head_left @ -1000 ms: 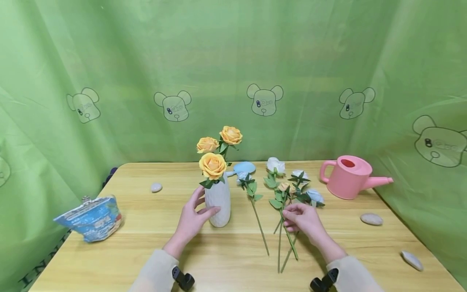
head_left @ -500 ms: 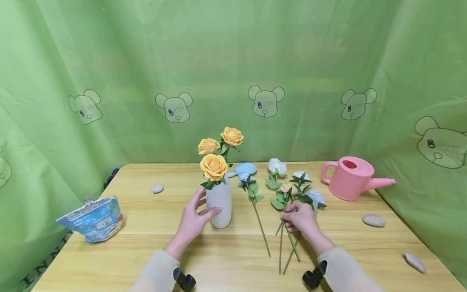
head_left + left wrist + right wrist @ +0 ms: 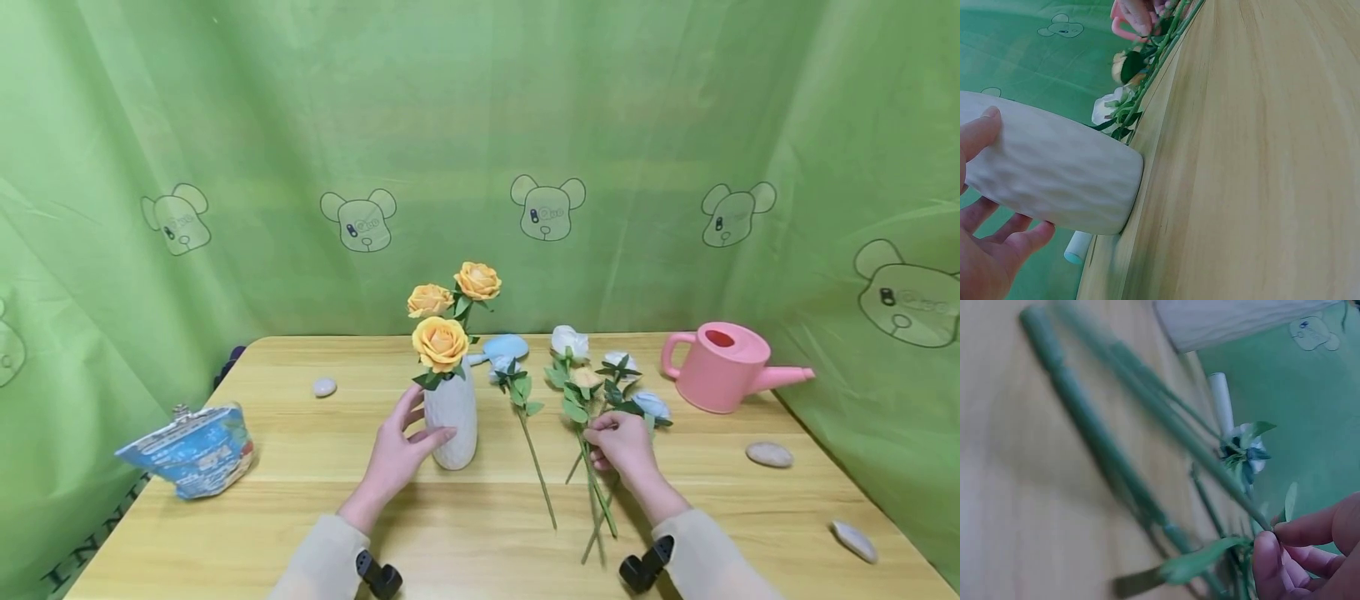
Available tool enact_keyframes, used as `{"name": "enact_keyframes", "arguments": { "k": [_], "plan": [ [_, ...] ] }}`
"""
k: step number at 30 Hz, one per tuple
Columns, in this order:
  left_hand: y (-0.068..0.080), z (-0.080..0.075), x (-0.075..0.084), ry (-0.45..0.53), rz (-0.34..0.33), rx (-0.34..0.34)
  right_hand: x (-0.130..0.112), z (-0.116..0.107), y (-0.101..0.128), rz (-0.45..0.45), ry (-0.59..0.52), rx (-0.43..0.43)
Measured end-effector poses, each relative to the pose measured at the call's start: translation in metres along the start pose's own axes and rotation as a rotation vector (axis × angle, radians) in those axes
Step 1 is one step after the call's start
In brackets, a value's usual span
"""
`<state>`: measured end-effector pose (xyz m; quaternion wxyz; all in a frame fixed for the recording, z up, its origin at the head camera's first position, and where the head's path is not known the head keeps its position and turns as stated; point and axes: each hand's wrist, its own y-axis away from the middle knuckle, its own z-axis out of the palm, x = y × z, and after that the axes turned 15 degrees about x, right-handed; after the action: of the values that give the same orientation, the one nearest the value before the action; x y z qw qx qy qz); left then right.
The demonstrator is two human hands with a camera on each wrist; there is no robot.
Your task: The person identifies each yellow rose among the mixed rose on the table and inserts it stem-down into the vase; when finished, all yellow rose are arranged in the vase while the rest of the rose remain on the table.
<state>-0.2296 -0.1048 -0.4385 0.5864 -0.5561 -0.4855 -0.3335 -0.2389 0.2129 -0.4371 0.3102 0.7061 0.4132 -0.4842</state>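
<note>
My left hand (image 3: 399,448) holds the white textured vase (image 3: 454,425), thumb on the near side and fingers round the far left side. Three yellow-orange roses (image 3: 441,343) stand in the vase, which is upright on the table. Over to the right, my right hand (image 3: 624,446) pinches the thin green stem (image 3: 1204,456) of a peach rose (image 3: 586,377) between thumb and forefinger. Around that hand lie a white rose (image 3: 570,343), a pale rose (image 3: 621,362) and a blue rose (image 3: 651,406), their stems crossing. Leaves and fingers hide part of the stems.
A single pale blue rose (image 3: 502,367) lies between vase and right hand, near a light blue shovel (image 3: 506,347). At the right are a pink watering can (image 3: 720,367) and pebbles (image 3: 768,454). A blue bag (image 3: 198,454) and another pebble (image 3: 324,387) sit left.
My right hand shifted slightly left, then took the peach rose's stem. The rose head has risen a little and its stem end swung right. My left hand stays at the vase.
</note>
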Motion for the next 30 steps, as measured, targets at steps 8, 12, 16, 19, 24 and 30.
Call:
{"name": "enact_keyframes", "arguments": {
  "k": [8,12,16,19,24,30],
  "plan": [
    [-0.001,-0.001,0.000,-0.010,-0.008,0.002,-0.021,-0.007,0.003,-0.005,-0.116,-0.027],
    [0.000,-0.001,0.001,-0.014,-0.006,-0.001,-0.029,-0.008,0.005,-0.052,-0.174,-0.015],
    [0.000,-0.001,0.001,-0.012,0.001,-0.005,-0.038,-0.006,0.008,-0.112,-0.208,-0.002],
    [0.000,-0.001,0.001,-0.013,-0.006,-0.003,-0.047,-0.004,0.010,-0.159,-0.247,-0.003],
    [0.001,0.000,0.001,-0.009,-0.014,-0.002,-0.064,-0.003,0.014,-0.219,-0.303,0.000],
    [0.001,0.000,0.002,-0.006,-0.004,0.000,-0.090,-0.002,0.018,-0.260,-0.407,-0.011]
  ]
}}
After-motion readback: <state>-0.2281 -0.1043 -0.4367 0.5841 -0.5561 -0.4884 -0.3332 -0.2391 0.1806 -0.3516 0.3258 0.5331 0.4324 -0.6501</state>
